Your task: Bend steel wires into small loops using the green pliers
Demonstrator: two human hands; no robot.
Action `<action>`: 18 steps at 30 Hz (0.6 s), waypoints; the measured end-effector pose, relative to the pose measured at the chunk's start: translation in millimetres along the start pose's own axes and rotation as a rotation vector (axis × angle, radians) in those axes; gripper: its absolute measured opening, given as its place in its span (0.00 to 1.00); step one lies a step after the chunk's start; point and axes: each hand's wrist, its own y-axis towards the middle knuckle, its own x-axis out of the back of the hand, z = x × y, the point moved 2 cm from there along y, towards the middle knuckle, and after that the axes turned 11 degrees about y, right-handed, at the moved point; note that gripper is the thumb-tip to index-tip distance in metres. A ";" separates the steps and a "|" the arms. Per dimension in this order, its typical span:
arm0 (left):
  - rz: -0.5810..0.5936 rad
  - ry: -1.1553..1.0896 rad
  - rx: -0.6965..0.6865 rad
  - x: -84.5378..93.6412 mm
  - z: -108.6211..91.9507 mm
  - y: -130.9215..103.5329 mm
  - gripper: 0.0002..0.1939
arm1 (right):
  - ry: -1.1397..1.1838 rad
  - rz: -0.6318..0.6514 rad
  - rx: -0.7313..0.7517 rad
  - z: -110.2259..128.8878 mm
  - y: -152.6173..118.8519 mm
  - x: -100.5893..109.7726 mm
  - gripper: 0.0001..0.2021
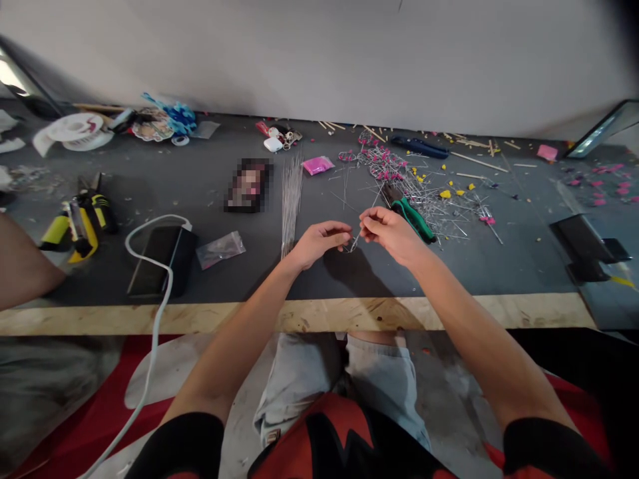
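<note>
Between my two hands, just above the near part of the table, is a bent piece of thin silvery wire [353, 246]. The thumb and fingers of my left hand [324, 241] pinch one side of it. My right hand [387, 231] pinches the other side, its fingertips curled together. Left of my left hand lies a bundle of straight wires [291, 199]. Green-handled pliers [413, 218] rest right beside my right hand. Beyond them spreads a heap of wire pieces with pink bits [384, 163]. A pink packet [318, 165] sits behind the hands.
On the left are a black power bank [162, 259] with a white cable, a small plastic bag [221, 250], yellow-black pliers [102, 206] and a ribbon spool [74, 130]. Another person's arm [24, 263] enters there. A black phone-like object [582, 236] stands right. A wooden edge [349, 313] borders the table.
</note>
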 end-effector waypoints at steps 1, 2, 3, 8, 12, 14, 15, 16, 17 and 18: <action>0.013 -0.010 0.001 -0.5 -0.4 -0.3 0.16 | -0.012 0.004 0.012 -0.9 0.4 -0.5 0.03; 0.009 -0.010 -0.002 0.3 -0.6 0.0 0.16 | -0.047 -0.001 0.025 -1.5 1.3 0.2 0.04; -0.018 0.001 -0.011 2.5 -0.4 0.7 0.16 | -0.112 -0.015 0.040 -1.7 2.5 2.4 0.05; -0.449 0.291 -0.089 26.5 5.1 5.8 0.10 | -0.774 -0.120 0.077 0.2 9.2 23.2 0.10; -0.610 0.725 -0.142 31.8 6.8 6.2 0.09 | -1.107 -0.087 -0.003 -1.3 13.1 33.0 0.11; -0.588 0.917 -0.212 31.0 2.3 5.0 0.08 | -1.172 -0.072 -0.041 -1.8 15.2 35.6 0.12; -0.579 1.001 -0.243 32.5 -1.3 3.7 0.08 | -1.192 -0.070 -0.053 -1.6 16.2 37.1 0.12; -0.574 1.069 -0.257 36.1 -5.5 2.0 0.07 | -1.204 -0.072 -0.058 -0.8 17.2 39.0 0.11; -0.586 1.123 -0.243 42.4 -9.9 -0.3 0.07 | -1.208 -0.080 -0.058 0.3 18.0 41.4 0.11; -0.620 1.156 -0.188 51.3 -14.1 -3.1 0.08 | -1.207 -0.090 -0.055 1.6 18.5 44.3 0.11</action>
